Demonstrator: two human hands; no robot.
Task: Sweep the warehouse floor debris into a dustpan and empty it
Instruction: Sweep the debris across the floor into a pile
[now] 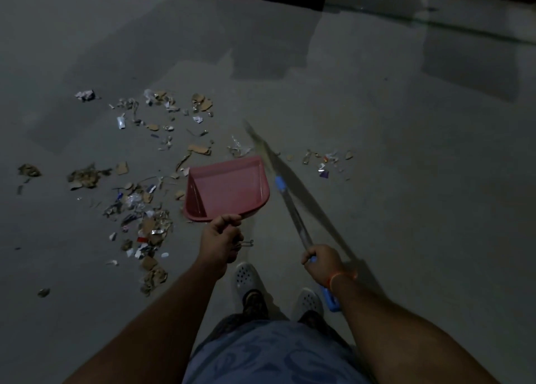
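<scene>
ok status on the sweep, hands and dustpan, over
Left hand grips pink dustpan, pan empty. Right hand grips broom. Debris scattered on floor, mostly left of pan. Nothing blocking.

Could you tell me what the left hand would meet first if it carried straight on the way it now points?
The pink dustpan that the left hand already holds leads; beyond its front edge lie cardboard scraps on the floor, probably met first, though depth is unclear.
</scene>
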